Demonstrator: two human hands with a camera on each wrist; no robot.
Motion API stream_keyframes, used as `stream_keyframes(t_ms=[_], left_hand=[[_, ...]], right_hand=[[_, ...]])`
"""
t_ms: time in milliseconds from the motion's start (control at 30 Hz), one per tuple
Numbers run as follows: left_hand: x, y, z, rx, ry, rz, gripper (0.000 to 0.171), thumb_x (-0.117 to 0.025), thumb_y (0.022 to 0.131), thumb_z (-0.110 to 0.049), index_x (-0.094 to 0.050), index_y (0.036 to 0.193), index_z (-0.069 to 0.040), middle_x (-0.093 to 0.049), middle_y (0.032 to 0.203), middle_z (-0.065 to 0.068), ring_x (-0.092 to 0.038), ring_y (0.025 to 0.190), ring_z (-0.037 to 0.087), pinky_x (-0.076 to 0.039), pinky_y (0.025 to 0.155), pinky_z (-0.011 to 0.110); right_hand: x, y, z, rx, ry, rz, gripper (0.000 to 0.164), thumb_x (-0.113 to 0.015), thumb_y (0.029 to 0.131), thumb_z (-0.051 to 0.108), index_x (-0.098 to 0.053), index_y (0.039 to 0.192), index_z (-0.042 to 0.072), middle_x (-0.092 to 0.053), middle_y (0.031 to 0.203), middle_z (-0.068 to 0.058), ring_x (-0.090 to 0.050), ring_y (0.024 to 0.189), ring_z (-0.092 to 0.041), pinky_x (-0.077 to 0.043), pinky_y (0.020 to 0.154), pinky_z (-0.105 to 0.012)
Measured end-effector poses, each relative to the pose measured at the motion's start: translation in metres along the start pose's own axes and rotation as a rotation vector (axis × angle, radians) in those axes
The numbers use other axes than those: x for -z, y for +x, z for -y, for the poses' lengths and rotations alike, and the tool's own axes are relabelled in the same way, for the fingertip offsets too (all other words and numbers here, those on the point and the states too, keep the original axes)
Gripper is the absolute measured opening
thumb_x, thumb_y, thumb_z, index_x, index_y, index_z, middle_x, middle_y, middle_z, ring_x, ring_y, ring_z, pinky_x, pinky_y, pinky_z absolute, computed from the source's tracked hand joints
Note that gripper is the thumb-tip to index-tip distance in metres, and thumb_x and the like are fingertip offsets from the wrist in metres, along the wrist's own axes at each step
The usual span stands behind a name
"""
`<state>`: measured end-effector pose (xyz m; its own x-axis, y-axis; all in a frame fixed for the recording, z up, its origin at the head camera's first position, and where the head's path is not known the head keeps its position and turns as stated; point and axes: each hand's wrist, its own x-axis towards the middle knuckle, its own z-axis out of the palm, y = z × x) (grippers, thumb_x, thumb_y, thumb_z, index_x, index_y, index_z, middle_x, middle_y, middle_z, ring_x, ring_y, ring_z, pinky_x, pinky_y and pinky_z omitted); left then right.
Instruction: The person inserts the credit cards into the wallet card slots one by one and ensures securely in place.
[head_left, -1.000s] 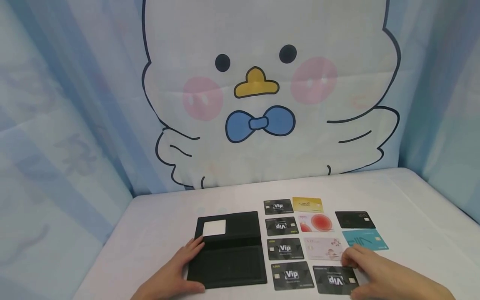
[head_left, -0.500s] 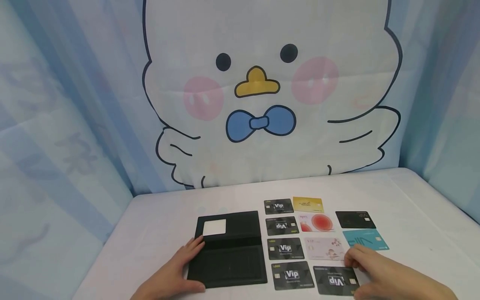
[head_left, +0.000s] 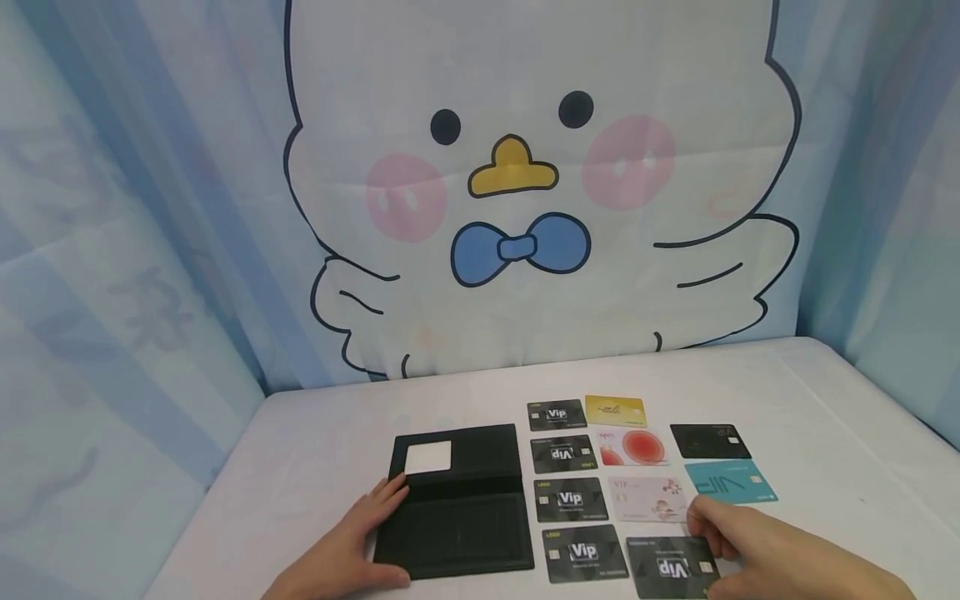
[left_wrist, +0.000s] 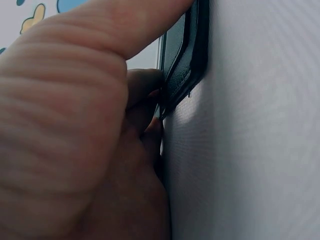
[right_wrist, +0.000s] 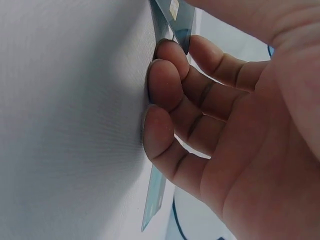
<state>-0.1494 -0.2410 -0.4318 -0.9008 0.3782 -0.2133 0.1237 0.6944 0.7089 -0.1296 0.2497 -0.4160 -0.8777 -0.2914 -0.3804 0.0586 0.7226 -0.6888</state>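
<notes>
In the head view, an open black card wallet (head_left: 457, 533) lies on the table, a white square in its upper half. My left hand (head_left: 348, 537) rests along its left edge, fingers straight and thumb by the near corner; the left wrist view shows the wallet's dark edge (left_wrist: 192, 55) beside the thumb. My right hand (head_left: 757, 546) pinches the right end of a black VIP card (head_left: 671, 568) in the nearest row. Seen from the right wrist, that card (right_wrist: 181, 15) is tilted between thumb and index finger, and the other fingertips (right_wrist: 159, 131) touch the tablecloth.
Between wallet and right hand lie several black VIP cards (head_left: 585, 552) in a column. Beside them are a pale pink card (head_left: 647, 498), a red-and-white card (head_left: 633, 447) and a gold card (head_left: 615, 411). Farther right are a black card (head_left: 708, 440) and a teal card (head_left: 731, 482).
My right hand has gone from touching the black VIP card's right end to pinching it, and the card has shifted slightly toward me. The left hand and wallet have stayed put.
</notes>
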Motion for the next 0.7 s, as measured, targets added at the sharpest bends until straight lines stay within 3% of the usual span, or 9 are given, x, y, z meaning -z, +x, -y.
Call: stream_keyframes(t_ms=[533,700], left_hand=[[-0.0001,-0.0009,-0.0007,0.009,0.013,0.000,0.102,-0.087,0.076,-0.046,-0.038,0.156,-0.008,-0.022,0.166,0.012,-0.006,0.149,0.049,-0.008,0.110,0.075],[0.0004,-0.0005,-0.0001,-0.002,0.016,0.000,0.101,-0.087,0.077,-0.046,-0.038,0.156,-0.008,-0.022,0.166,0.012,-0.006,0.149,0.048,-0.007,0.110,0.075]], right_hand=[[0.0005,-0.0003,0.0000,0.025,0.050,0.045,0.064,-0.096,0.064,0.018,-0.058,0.116,0.008,-0.052,0.092,-0.008,-0.052,0.091,-0.025,-0.054,0.069,-0.032],[0.0019,-0.0018,0.0011,0.067,0.033,0.062,0.056,-0.091,0.071,0.015,-0.059,0.117,0.008,-0.052,0.090,-0.008,-0.052,0.090,-0.025,-0.051,0.067,-0.032]])
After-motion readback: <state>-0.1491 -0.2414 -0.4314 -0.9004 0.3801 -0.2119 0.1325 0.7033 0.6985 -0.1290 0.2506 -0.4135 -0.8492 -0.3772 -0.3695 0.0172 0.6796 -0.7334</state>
